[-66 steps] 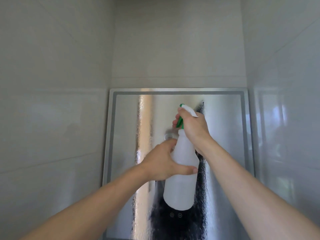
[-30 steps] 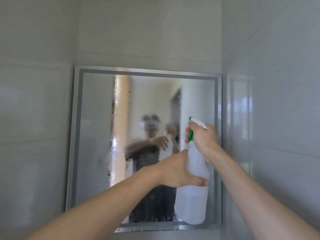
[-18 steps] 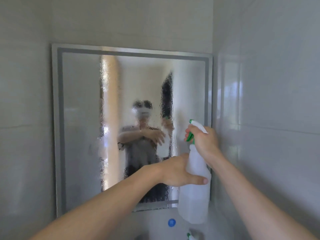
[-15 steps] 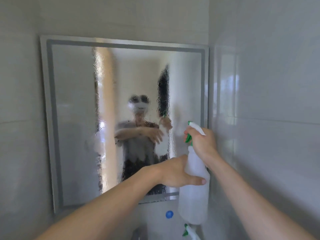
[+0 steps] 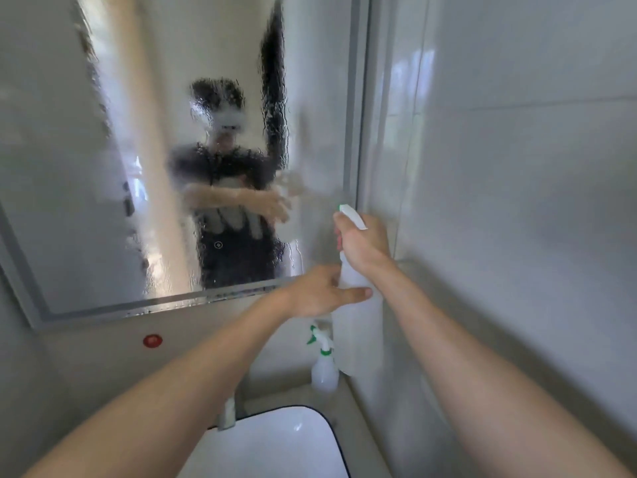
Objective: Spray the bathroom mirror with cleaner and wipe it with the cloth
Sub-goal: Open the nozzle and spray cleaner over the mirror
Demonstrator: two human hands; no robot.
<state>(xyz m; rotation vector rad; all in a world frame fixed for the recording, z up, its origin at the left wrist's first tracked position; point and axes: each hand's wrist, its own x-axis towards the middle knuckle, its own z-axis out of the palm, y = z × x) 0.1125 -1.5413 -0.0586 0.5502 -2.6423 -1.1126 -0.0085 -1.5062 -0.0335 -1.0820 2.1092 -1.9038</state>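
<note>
Pale glossy wall tiles (image 5: pixel 517 167) enclose a narrow bathroom corner. On the left wall hangs the large grey-framed rectangular mirror (image 5: pixel 69 167), its glass covered with running droplets and streaks that blur the reflected person. Below its lower frame sits a small round red button (image 5: pixel 152 340) on the beige panel. Lower still, a white rounded-corner basin with a dark rim (image 5: pixel 275 443) lies on a beige counter (image 5: pixel 362 426), with a metal tap (image 5: pixel 228 414) at its back edge. A small translucent spray bottle with a green and white trigger head (image 5: pixel 324 369) stands upright in the counter's back corner, just beside the right wall.

The large translucent white spray bottle with a white and green nozzle (image 5: pixel 358 332) is held in the air near the mirror's lower right corner, above the small bottle. Its long axis runs nearly vertical, base down, and the nozzle at the top points up and left towards the wet glass. The right hand (image 5: pixel 362 246) is wrapped around the neck and trigger. The left hand (image 5: pixel 322 293) clasps the body lower down, its thumb lying across the front.
</note>
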